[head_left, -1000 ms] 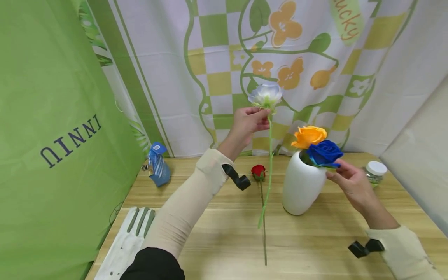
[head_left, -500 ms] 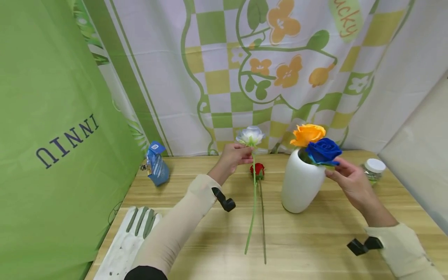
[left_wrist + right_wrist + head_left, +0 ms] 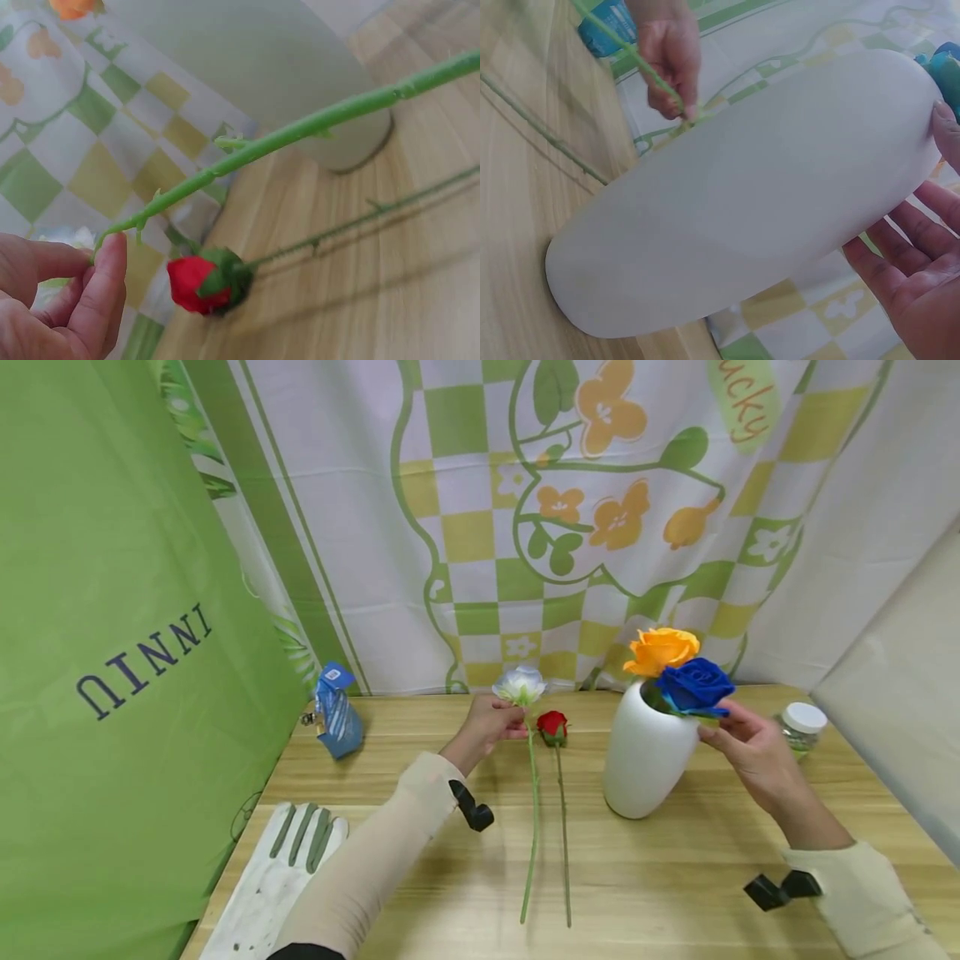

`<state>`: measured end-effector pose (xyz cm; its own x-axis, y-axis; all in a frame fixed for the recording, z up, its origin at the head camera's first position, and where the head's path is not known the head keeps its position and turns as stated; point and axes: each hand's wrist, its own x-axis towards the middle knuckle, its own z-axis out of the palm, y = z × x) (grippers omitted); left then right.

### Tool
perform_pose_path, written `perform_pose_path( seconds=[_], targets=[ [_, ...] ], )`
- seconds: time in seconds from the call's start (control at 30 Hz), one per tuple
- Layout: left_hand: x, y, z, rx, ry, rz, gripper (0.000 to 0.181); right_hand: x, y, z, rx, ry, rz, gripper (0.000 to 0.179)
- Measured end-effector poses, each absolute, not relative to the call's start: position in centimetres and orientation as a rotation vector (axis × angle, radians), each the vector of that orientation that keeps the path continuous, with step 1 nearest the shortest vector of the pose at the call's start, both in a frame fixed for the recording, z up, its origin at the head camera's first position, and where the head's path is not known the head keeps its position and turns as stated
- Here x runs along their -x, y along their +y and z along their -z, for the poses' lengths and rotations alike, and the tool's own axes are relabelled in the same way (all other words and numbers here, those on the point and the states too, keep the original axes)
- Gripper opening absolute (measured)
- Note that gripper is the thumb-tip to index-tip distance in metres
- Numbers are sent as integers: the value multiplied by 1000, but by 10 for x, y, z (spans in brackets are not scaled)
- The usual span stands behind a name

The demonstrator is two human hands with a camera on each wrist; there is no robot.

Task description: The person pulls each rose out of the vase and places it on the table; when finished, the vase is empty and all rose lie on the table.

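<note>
My left hand [image 3: 489, 727] pinches a white artificial rose [image 3: 520, 685] just under its bloom, between thumb and fingers. Its long green stem [image 3: 277, 139] slants toward me, low over the table. Beside it on the tabletop lies a red rose [image 3: 553, 727], its thin stem [image 3: 360, 217] pointing the same way. To the right stands a white vase [image 3: 643, 768] with an orange rose [image 3: 663, 650] and a blue rose [image 3: 696, 686] in its mouth. Near the rim my right hand [image 3: 761, 764] holds the vase, thumb on one side and fingers along the other.
A small lidded jar [image 3: 802, 725] stands behind my right hand. At the back left is a blue bag [image 3: 339, 714], and white-and-grey gloves [image 3: 277, 877] lie at the front left. Behind the wooden table [image 3: 465, 893] hangs a patterned curtain [image 3: 472, 535].
My left hand has come down and to the left with the white rose, from high in front of the curtain to beside the red rose. My right hand has stayed at the vase.
</note>
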<state>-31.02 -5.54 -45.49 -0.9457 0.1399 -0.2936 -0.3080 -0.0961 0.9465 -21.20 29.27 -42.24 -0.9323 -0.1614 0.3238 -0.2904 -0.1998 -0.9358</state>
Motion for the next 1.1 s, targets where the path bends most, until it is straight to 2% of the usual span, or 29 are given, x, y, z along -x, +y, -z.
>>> perform_pose_path(
  seconds=[0.17, 0.3, 0.5, 0.97, 1.1],
  targets=[
    [312, -56, 469, 251, 1944, -2058, 16, 211, 293, 420, -574, -1947, -2288, 33],
    [313, -54, 479, 281, 1979, -2013, 7, 210, 294, 419, -594, -1934, -2294, 28],
    [312, -52, 488, 320, 2012, -1988, 17, 211, 293, 420, -597, -1904, -2323, 30],
    [313, -53, 502, 362, 2062, -1984, 7, 210, 291, 418, -580, -1950, -2269, 25],
    [313, -51, 504, 377, 2064, -1993, 10, 210, 292, 418, -582, -1952, -2274, 23]
  ],
)
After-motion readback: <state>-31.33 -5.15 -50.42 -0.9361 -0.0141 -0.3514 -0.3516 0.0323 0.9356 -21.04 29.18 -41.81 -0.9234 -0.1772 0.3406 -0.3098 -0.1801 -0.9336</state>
